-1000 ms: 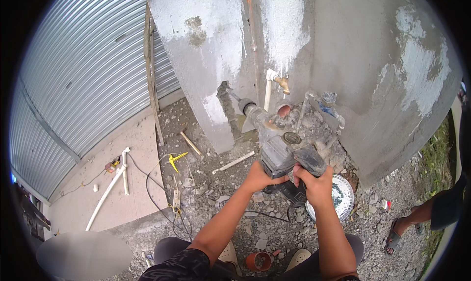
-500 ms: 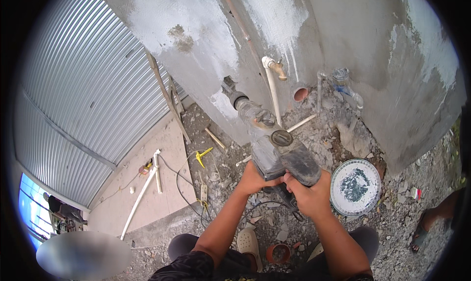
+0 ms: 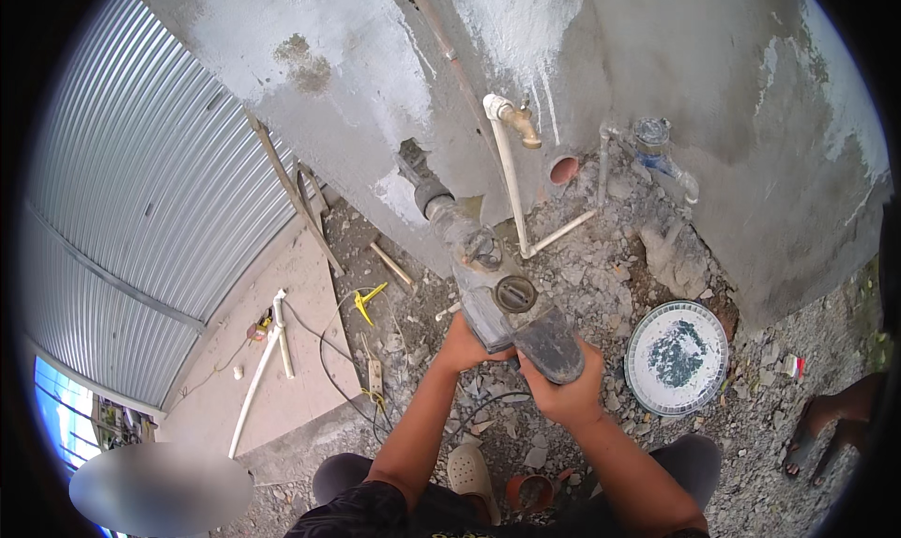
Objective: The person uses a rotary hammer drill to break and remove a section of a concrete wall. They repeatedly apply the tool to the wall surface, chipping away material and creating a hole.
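Note:
A dusty grey rotary hammer drill [image 3: 483, 266] slants from my hands up to a rough chipped hole [image 3: 409, 151] in the grey plastered wall [image 3: 328, 97]. Its front end sits at that hole; whether the tip is inside is hard to tell. My left hand [image 3: 464, 339] grips the left side of the tool's body, mostly under it. My right hand [image 3: 571, 388] is closed round the rear handle. Right of the drill's front stand a white pipe with a brass tap [image 3: 519, 125] and an orange pipe opening [image 3: 563, 170] in the wall.
A white-and-green round tray [image 3: 657, 360] lies on rubble right of my hands. To the left are a hammer [image 3: 392, 264], yellow tool [image 3: 366, 301], cords, white pipes [image 3: 253, 397] on a pale board [image 3: 206, 416] and corrugated sheeting [image 3: 141, 181]. Another person's bare leg and sandalled foot [image 3: 835, 411] are at right.
The view has tilted and shifted. The drill's bit showed a second ago; now its front is closer against the hole. The other person's leg sits lower at the right edge.

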A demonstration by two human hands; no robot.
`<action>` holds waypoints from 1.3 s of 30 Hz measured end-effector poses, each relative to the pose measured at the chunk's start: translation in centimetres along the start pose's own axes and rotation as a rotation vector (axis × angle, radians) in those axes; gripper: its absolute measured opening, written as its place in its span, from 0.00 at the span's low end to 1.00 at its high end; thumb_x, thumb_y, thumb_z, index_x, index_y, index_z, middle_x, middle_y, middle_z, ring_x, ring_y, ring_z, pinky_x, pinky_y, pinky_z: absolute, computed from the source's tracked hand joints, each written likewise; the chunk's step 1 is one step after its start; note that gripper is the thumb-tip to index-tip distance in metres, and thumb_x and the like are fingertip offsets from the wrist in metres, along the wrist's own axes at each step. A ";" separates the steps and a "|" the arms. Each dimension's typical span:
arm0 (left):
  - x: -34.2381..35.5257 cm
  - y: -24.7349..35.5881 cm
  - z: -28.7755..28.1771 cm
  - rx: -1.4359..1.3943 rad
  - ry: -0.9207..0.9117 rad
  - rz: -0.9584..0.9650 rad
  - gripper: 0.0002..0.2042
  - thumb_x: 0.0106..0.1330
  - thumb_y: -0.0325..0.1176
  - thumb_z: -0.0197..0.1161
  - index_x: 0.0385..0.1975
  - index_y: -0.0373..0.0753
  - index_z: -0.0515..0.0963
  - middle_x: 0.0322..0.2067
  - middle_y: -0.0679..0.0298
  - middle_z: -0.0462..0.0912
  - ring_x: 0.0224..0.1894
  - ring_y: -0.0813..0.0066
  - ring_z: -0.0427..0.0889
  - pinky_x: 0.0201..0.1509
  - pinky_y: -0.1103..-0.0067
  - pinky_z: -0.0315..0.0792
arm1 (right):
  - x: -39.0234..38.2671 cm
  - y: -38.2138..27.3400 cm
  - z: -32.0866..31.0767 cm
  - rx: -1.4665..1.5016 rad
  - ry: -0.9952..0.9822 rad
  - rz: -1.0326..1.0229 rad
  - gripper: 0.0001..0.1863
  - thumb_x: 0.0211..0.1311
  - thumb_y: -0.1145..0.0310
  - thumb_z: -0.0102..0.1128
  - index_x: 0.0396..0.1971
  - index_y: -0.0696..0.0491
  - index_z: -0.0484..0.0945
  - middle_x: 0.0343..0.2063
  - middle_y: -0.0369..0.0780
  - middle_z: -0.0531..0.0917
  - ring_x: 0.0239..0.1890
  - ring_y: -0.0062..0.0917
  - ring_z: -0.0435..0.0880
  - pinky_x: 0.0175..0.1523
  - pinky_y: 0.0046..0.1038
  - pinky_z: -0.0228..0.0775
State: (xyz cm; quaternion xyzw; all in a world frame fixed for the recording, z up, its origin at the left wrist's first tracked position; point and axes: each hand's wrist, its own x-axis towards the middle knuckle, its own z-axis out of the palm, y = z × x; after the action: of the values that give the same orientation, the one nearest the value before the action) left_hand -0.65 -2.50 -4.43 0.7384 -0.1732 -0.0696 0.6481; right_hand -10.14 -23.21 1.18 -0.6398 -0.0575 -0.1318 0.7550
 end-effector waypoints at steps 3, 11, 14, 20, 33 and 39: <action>-0.4 -1.7 -0.7 -0.049 -0.023 -0.006 0.43 0.39 0.33 0.89 0.62 0.34 0.77 0.55 0.60 0.86 0.57 0.70 0.85 0.64 0.69 0.77 | -1.1 3.0 0.5 -0.024 -0.001 -0.017 0.14 0.58 0.75 0.72 0.44 0.62 0.85 0.37 0.42 0.92 0.41 0.23 0.91 0.46 0.27 0.81; 0.3 -4.3 -0.7 0.148 -0.052 -0.057 0.47 0.37 0.31 0.89 0.64 0.34 0.75 0.56 0.61 0.85 0.58 0.71 0.84 0.66 0.67 0.76 | -0.8 6.5 -1.2 0.144 0.003 0.124 0.14 0.57 0.76 0.72 0.44 0.61 0.86 0.38 0.41 0.92 0.42 0.21 0.91 0.47 0.27 0.81; 0.4 -4.0 -0.3 0.012 -0.008 -0.025 0.44 0.37 0.30 0.88 0.61 0.33 0.77 0.54 0.62 0.87 0.56 0.72 0.85 0.65 0.69 0.77 | -0.4 6.8 -1.1 0.081 -0.012 0.102 0.13 0.58 0.75 0.72 0.43 0.61 0.86 0.39 0.39 0.91 0.42 0.20 0.90 0.47 0.27 0.81; 0.4 -3.2 -1.5 0.271 -0.020 0.040 0.41 0.41 0.40 0.89 0.59 0.34 0.79 0.50 0.58 0.90 0.52 0.67 0.89 0.60 0.69 0.80 | -0.5 7.8 -0.4 0.185 -0.026 0.085 0.09 0.61 0.76 0.71 0.41 0.61 0.85 0.33 0.40 0.90 0.35 0.21 0.89 0.40 0.27 0.80; 1.7 -2.5 -0.5 0.757 0.169 -0.058 0.52 0.36 0.61 0.86 0.59 0.29 0.78 0.39 0.50 0.92 0.41 0.55 0.93 0.48 0.68 0.84 | 3.9 9.7 -2.2 0.574 0.207 0.425 0.10 0.64 0.71 0.74 0.37 0.62 0.84 0.24 0.42 0.85 0.22 0.30 0.86 0.27 0.32 0.78; 2.0 -3.1 -1.0 0.907 0.129 -0.216 0.61 0.34 0.65 0.85 0.64 0.21 0.72 0.39 0.43 0.90 0.44 0.53 0.92 0.51 0.67 0.84 | 4.7 11.1 -2.1 0.653 0.252 0.498 0.10 0.65 0.71 0.73 0.39 0.60 0.84 0.24 0.42 0.84 0.22 0.30 0.86 0.27 0.32 0.78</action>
State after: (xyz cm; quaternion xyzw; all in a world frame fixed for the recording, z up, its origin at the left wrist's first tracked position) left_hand 2.01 -1.94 -7.13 0.9636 -0.0674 -0.0079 0.2586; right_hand -2.82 -24.24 -8.60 -0.3406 0.1528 0.0023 0.9277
